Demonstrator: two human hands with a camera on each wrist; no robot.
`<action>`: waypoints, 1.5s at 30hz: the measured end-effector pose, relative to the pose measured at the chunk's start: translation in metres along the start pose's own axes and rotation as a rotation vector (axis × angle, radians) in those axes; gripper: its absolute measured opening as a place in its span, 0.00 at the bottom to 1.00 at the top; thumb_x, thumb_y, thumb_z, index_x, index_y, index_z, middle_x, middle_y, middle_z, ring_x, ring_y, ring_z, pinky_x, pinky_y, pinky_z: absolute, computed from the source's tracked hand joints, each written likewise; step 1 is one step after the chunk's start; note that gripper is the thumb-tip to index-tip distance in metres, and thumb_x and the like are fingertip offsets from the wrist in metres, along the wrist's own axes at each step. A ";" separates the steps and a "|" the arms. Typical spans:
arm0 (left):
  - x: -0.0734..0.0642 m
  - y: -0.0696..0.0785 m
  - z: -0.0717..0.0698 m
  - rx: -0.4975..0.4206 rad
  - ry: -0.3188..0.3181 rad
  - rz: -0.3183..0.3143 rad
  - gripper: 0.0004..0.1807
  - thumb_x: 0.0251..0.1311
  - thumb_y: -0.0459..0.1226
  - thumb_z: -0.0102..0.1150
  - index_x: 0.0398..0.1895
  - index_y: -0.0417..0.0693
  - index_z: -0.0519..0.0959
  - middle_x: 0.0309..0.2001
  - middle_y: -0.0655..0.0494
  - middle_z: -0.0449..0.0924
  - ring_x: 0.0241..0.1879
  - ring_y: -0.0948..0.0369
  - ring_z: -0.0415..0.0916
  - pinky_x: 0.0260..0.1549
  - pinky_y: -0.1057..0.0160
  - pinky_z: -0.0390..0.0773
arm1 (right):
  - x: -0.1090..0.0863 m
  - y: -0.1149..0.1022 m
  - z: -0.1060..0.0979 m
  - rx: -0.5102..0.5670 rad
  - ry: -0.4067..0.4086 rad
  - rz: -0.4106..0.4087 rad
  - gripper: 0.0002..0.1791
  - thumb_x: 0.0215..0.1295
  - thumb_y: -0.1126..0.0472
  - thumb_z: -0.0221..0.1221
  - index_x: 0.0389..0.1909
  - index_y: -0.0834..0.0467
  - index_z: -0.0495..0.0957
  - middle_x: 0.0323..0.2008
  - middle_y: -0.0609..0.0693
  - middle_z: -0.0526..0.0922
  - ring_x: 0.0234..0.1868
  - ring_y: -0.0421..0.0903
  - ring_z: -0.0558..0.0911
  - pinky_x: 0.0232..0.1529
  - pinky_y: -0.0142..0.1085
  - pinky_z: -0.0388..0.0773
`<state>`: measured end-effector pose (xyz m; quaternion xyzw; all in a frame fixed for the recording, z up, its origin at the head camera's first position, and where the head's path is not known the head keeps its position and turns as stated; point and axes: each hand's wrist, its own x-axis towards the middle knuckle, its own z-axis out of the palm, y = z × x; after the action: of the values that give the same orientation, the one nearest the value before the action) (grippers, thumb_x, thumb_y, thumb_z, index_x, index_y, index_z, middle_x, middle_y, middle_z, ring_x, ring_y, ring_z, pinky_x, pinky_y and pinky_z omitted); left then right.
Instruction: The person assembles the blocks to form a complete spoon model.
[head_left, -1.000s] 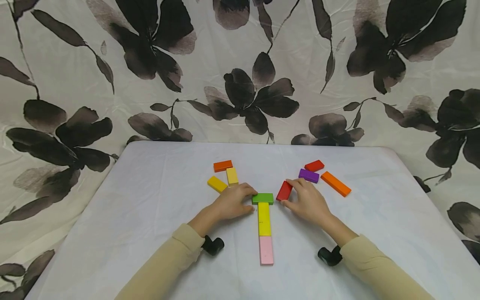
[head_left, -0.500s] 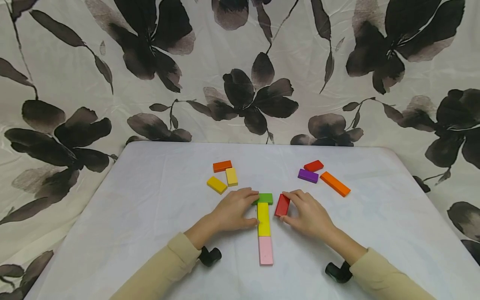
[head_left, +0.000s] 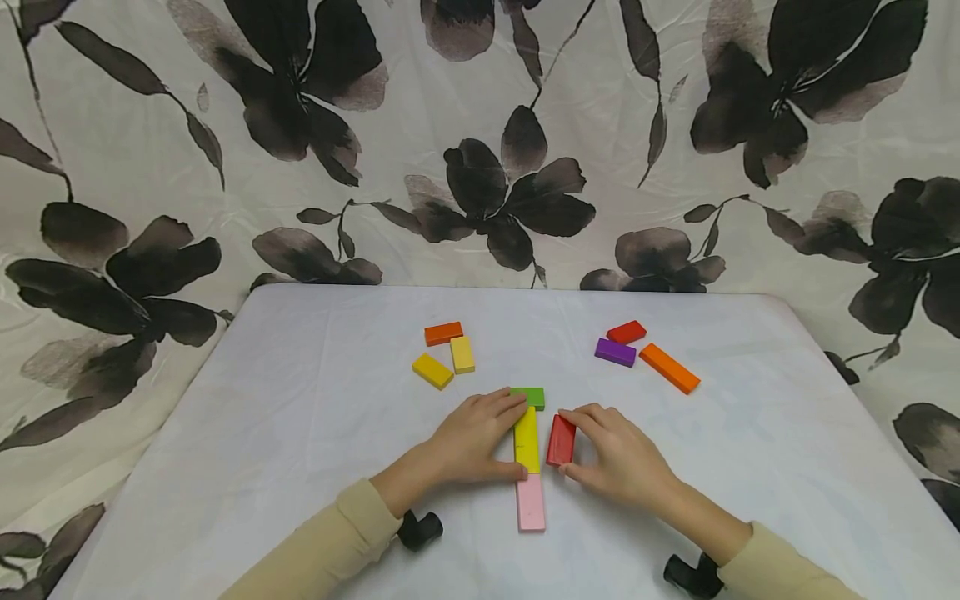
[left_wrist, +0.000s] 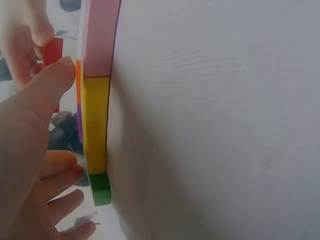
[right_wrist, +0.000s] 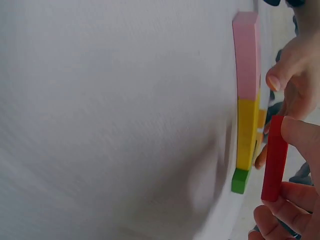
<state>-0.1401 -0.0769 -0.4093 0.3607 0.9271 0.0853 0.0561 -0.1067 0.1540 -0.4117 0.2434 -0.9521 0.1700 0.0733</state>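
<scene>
In the head view, a green block (head_left: 536,398), a long yellow block (head_left: 527,440) and a pink block (head_left: 531,503) lie end to end, the green one crosswise at the far end. My right hand (head_left: 622,457) pinches a red block (head_left: 561,440) between thumb and fingertips, just right of the yellow block. The right wrist view shows this red block (right_wrist: 275,157) held above the cloth. My left hand (head_left: 468,442) is at the row's left side, thumb and fingers apart, holding nothing. Its fingertips cover part of the green block. In the left wrist view its thumb (left_wrist: 55,80) appears raised above the row.
At the back left lie an orange block (head_left: 443,333), a pale yellow block (head_left: 462,355) and a yellow block (head_left: 432,371). At the back right are a red block (head_left: 626,332), a purple block (head_left: 615,352) and a long orange block (head_left: 670,368). A white cloth (head_left: 300,433) covers the table.
My right hand has brought the red block nearer to me and slightly left, from beside the green block to beside the yellow one. The left hand has come nearer along the row.
</scene>
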 end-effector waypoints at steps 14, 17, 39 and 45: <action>-0.001 0.002 0.004 0.010 0.013 0.016 0.42 0.49 0.59 0.59 0.64 0.46 0.66 0.68 0.53 0.59 0.68 0.54 0.54 0.62 0.54 0.60 | -0.017 -0.014 0.003 0.062 -0.064 -0.062 0.35 0.43 0.44 0.69 0.55 0.51 0.74 0.48 0.40 0.76 0.44 0.37 0.74 0.44 0.35 0.77; -0.002 0.002 0.004 0.015 0.017 0.018 0.42 0.49 0.59 0.59 0.64 0.46 0.66 0.68 0.53 0.59 0.68 0.54 0.55 0.62 0.54 0.60 | -0.022 -0.018 0.003 0.074 -0.074 -0.095 0.35 0.44 0.44 0.69 0.55 0.51 0.74 0.48 0.39 0.75 0.44 0.36 0.73 0.44 0.34 0.77; 0.000 0.002 0.003 0.000 -0.015 -0.004 0.42 0.50 0.59 0.59 0.65 0.47 0.65 0.68 0.54 0.58 0.68 0.56 0.54 0.62 0.53 0.60 | -0.052 -0.040 0.009 0.206 -0.177 -0.206 0.33 0.51 0.37 0.61 0.56 0.48 0.70 0.48 0.36 0.71 0.43 0.34 0.71 0.44 0.31 0.75; 0.000 0.000 0.003 -0.001 -0.004 0.007 0.42 0.50 0.59 0.59 0.65 0.47 0.65 0.68 0.54 0.59 0.68 0.56 0.53 0.62 0.54 0.60 | -0.056 -0.042 0.015 0.261 -0.148 -0.258 0.31 0.51 0.39 0.62 0.54 0.50 0.72 0.46 0.37 0.70 0.41 0.34 0.70 0.41 0.27 0.72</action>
<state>-0.1393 -0.0762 -0.4124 0.3641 0.9257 0.0854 0.0577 -0.0386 0.1382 -0.4263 0.3826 -0.8857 0.2629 -0.0078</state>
